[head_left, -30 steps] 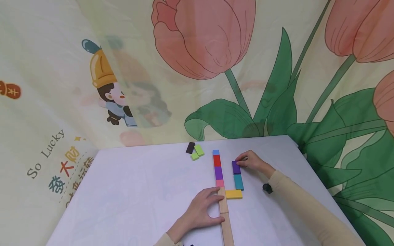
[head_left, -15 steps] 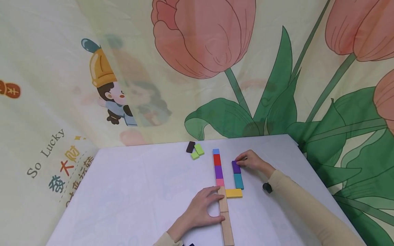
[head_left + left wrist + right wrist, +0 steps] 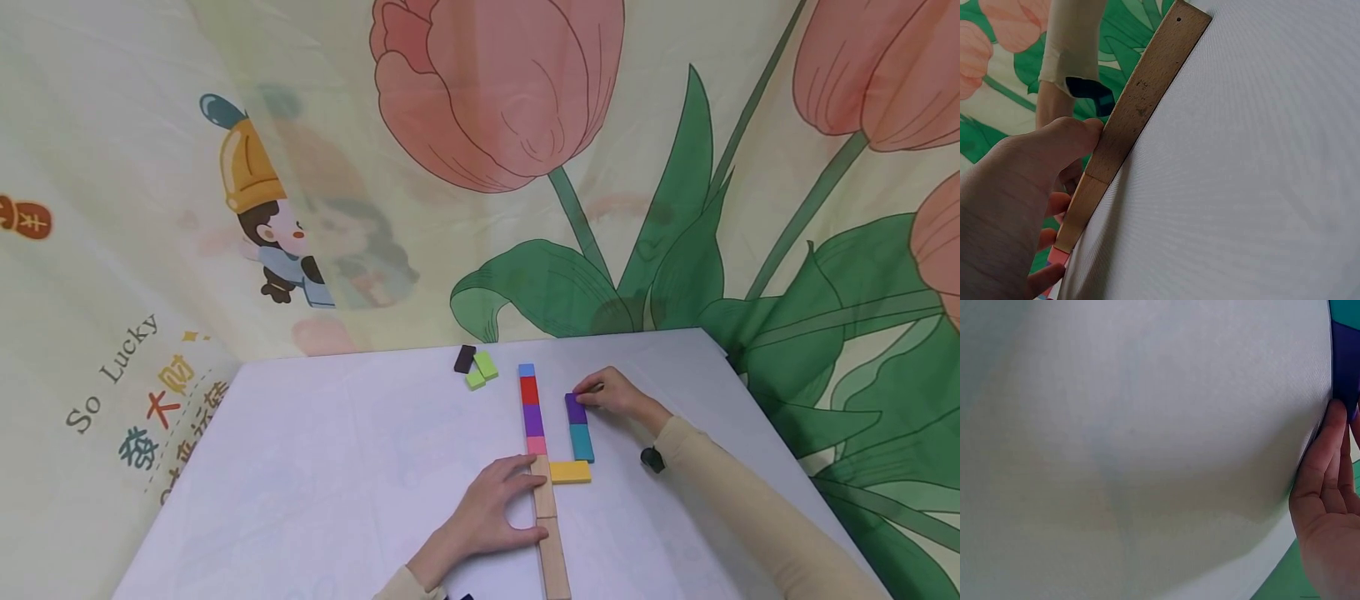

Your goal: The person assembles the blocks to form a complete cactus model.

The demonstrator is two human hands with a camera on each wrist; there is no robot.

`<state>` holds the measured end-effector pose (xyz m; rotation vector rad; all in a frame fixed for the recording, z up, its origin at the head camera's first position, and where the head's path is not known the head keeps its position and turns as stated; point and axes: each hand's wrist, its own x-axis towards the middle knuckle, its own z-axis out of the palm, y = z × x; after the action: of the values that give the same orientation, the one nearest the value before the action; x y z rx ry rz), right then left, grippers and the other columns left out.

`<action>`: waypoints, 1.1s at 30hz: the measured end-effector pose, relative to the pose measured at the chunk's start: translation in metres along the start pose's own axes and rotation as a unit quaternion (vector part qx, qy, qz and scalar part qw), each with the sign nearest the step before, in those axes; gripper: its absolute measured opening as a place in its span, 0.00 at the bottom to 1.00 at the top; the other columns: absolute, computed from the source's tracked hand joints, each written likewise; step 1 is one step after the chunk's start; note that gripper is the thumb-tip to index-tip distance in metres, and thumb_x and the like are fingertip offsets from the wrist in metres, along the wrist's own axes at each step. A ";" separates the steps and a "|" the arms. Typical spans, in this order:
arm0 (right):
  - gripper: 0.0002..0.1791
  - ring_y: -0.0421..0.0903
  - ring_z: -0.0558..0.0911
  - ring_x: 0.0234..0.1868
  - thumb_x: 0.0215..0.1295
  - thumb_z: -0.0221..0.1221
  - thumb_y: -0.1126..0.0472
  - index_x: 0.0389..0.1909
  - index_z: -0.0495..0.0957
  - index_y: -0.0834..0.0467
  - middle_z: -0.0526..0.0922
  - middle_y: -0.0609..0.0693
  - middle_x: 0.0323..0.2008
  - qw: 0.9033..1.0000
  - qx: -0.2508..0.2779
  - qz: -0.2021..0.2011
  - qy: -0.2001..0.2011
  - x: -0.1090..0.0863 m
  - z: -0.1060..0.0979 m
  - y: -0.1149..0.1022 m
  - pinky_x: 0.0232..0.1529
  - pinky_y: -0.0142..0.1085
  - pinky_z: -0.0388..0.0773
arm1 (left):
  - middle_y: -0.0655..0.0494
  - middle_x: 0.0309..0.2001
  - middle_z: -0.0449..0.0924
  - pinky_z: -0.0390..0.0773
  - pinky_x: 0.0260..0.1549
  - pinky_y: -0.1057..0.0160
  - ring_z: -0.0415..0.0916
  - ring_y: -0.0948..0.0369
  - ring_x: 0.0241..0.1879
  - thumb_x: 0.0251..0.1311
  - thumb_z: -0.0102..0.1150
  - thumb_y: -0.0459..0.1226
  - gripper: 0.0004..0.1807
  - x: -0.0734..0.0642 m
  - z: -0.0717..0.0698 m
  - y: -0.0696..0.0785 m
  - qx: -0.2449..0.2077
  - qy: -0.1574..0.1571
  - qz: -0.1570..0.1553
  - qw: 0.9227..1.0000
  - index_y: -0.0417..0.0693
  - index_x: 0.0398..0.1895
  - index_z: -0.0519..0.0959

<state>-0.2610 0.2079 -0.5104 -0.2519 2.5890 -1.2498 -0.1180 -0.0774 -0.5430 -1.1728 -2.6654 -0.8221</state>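
In the head view a straight row runs away from me: wooden blocks point(image 3: 553, 558) nearest, then a pink block point(image 3: 536, 445), a purple block point(image 3: 532, 420), a red block point(image 3: 528, 390) and a light blue block point(image 3: 527, 369). My left hand point(image 3: 491, 508) lies at the row's left side, its spread fingers and thumb touching the wooden blocks. To the right, my right hand point(image 3: 618, 392) pinches the far end of a dark purple block point(image 3: 575, 410), which lies end to end with a teal block point(image 3: 581, 442). A yellow block point(image 3: 570, 472) sits crosswise beside the wooden row.
Two light green blocks point(image 3: 485, 365) and a black block point(image 3: 464, 359) lie loosely at the far side of the white table point(image 3: 322, 467). A patterned cloth point(image 3: 480, 250) with tulips hangs behind it. Dark straps with small devices sit near both wrists.
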 end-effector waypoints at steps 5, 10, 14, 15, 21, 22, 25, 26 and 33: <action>0.10 0.48 0.80 0.42 0.64 0.62 0.70 0.45 0.84 0.68 0.84 0.58 0.43 1.000 0.001 -0.001 -0.006 0.000 -0.001 0.000 0.43 0.38 0.82 | 0.58 0.70 0.65 0.71 0.61 0.51 0.64 0.59 0.67 0.54 0.63 0.61 0.32 0.000 0.000 -0.001 -0.001 0.003 0.005 1.000 0.61 0.61 0.77; 0.13 0.49 0.81 0.42 0.64 0.64 0.66 0.48 0.82 0.67 0.84 0.59 0.44 1.000 0.017 -0.001 -0.002 -0.002 -0.004 0.001 0.42 0.38 0.83 | 0.58 0.70 0.66 0.71 0.61 0.52 0.64 0.59 0.67 0.54 0.63 0.62 0.32 0.001 0.001 -0.001 0.003 0.005 0.008 1.000 0.61 0.61 0.77; 0.18 0.53 0.80 0.47 0.62 0.67 0.61 0.51 0.81 0.64 0.82 0.58 0.48 1.000 -0.006 -0.021 0.010 -0.009 -0.006 0.003 0.48 0.43 0.82 | 0.57 0.70 0.66 0.71 0.61 0.51 0.64 0.59 0.67 0.54 0.63 0.62 0.32 0.002 0.001 0.000 0.007 0.003 0.007 1.000 0.61 0.61 0.77; 0.20 0.56 0.80 0.50 0.61 0.68 0.60 0.52 0.81 0.64 0.81 0.59 0.50 0.999 -0.014 -0.029 0.010 -0.012 -0.006 0.002 0.50 0.46 0.81 | 0.57 0.70 0.66 0.71 0.61 0.51 0.64 0.59 0.67 0.54 0.63 0.62 0.32 0.002 0.000 0.000 0.007 0.002 0.006 1.000 0.61 0.61 0.77; 0.26 0.65 0.69 0.64 0.55 0.72 0.54 0.54 0.81 0.60 0.74 0.62 0.60 0.996 -0.050 -0.074 -0.001 -0.032 0.000 0.003 0.61 0.61 0.68 | 0.57 0.69 0.66 0.71 0.60 0.51 0.64 0.59 0.66 0.53 0.64 0.61 0.32 -0.001 0.000 0.001 0.008 0.002 0.001 1.000 0.60 0.60 0.77; 0.28 0.65 0.67 0.66 0.54 0.73 0.53 0.55 0.81 0.59 0.73 0.63 0.62 0.995 -0.055 -0.080 -0.004 -0.035 0.002 0.005 0.62 0.63 0.66 | 0.57 0.69 0.66 0.71 0.60 0.51 0.64 0.59 0.66 0.53 0.64 0.61 0.32 -0.001 0.000 0.001 0.008 0.002 0.001 1.000 0.60 0.60 0.77; 0.32 0.67 0.63 0.69 0.51 0.75 0.51 0.57 0.80 0.58 0.69 0.63 0.66 0.994 -0.066 -0.087 -0.015 -0.040 0.007 0.008 0.63 0.65 0.61 | 0.57 0.69 0.66 0.71 0.60 0.51 0.64 0.58 0.67 0.53 0.64 0.61 0.32 -0.002 0.000 0.000 0.006 0.004 0.000 1.000 0.61 0.60 0.77; 0.33 0.67 0.62 0.69 0.50 0.75 0.50 0.57 0.80 0.58 0.68 0.63 0.67 0.993 -0.071 -0.088 -0.018 -0.042 0.008 0.009 0.63 0.66 0.61 | 0.58 0.69 0.66 0.71 0.60 0.51 0.64 0.59 0.67 0.53 0.64 0.61 0.32 -0.001 0.000 0.000 0.005 0.003 -0.001 1.000 0.61 0.60 0.77; 0.33 0.68 0.60 0.70 0.50 0.75 0.49 0.57 0.80 0.57 0.67 0.62 0.68 0.992 -0.083 -0.093 -0.013 -0.051 0.011 0.009 0.63 0.67 0.60 | 0.58 0.69 0.66 0.71 0.60 0.51 0.64 0.59 0.67 0.54 0.63 0.62 0.32 0.000 0.000 0.001 0.004 0.006 0.005 1.000 0.61 0.60 0.77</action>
<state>-0.2099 0.2188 -0.5159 -0.5501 2.7005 -1.0798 -0.1174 -0.0767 -0.5431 -1.1761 -2.6488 -0.8134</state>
